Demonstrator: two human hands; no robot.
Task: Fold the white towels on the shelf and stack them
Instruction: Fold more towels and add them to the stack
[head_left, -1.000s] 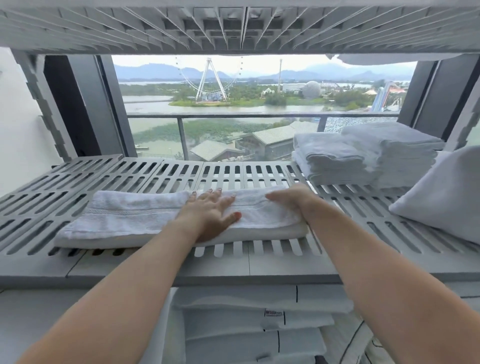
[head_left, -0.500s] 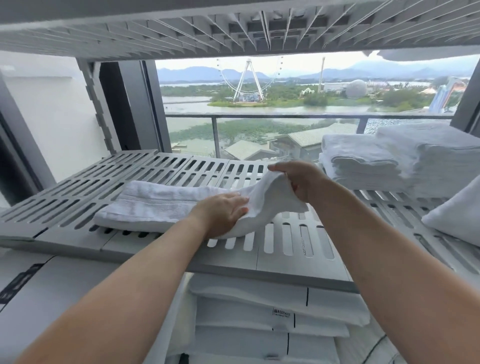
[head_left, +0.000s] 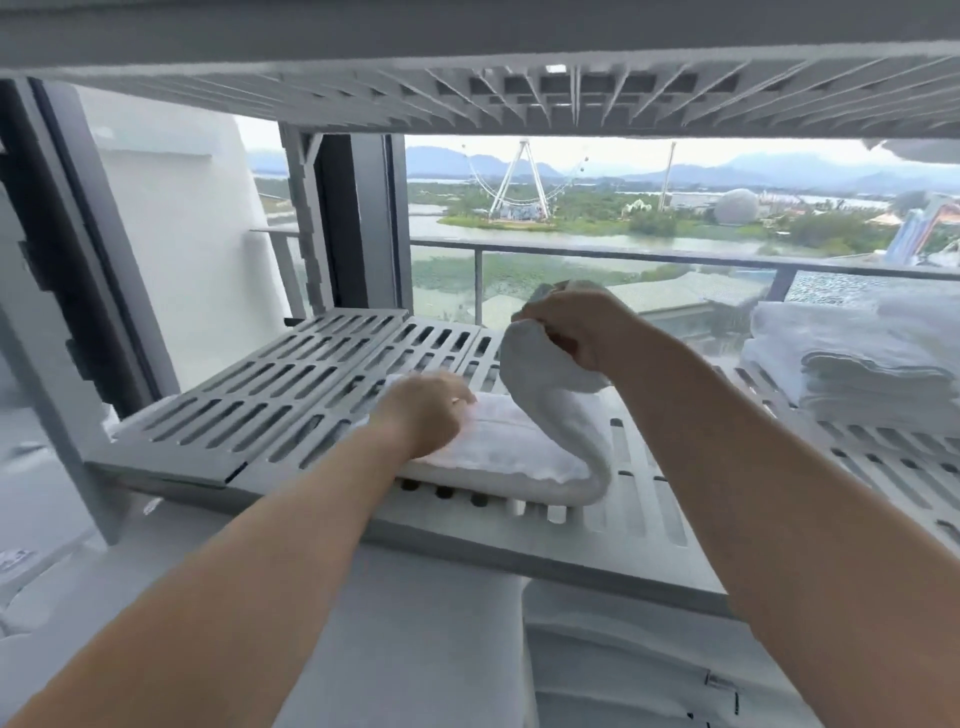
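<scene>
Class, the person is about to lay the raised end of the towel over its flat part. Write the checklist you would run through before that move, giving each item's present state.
1. Grip: the right hand holds the raised end of the towel: ok.
2. Anchor: the left hand rests on the flat part: ok, though blurred.
3. Support: the towel lies on the shelf, not hanging off the front: ok.
4. Edges of the flat part lined up: cannot tell, the left hand and arm cover them.
5. Room: the stack of folded towels at the right stands apart from the fold: ok.
</scene>
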